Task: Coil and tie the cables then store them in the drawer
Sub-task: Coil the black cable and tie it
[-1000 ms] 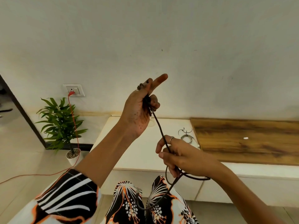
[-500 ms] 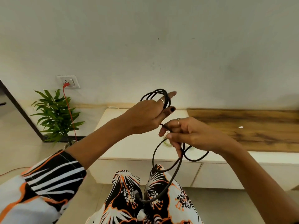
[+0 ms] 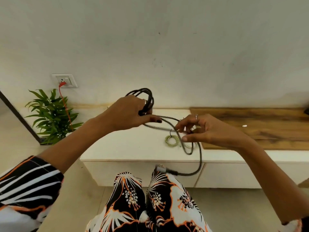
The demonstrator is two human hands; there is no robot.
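White wall and a low white cabinet (image 3: 133,153) sit behind both hands. Left hand (image 3: 127,113) grips the coiled loops of the black cable (image 3: 147,97). Right hand (image 3: 205,131) pinches the loose part, and the plug end (image 3: 161,169) dangles near the knees. If the left grip goes slack, the loops could spring apart (cables are bouncy). The swinging plug might snag too.

You get soft, even daylight, no glare; the cable (image 3: 168,124) smears with motion blur, and wide-angle bending warps the edges.
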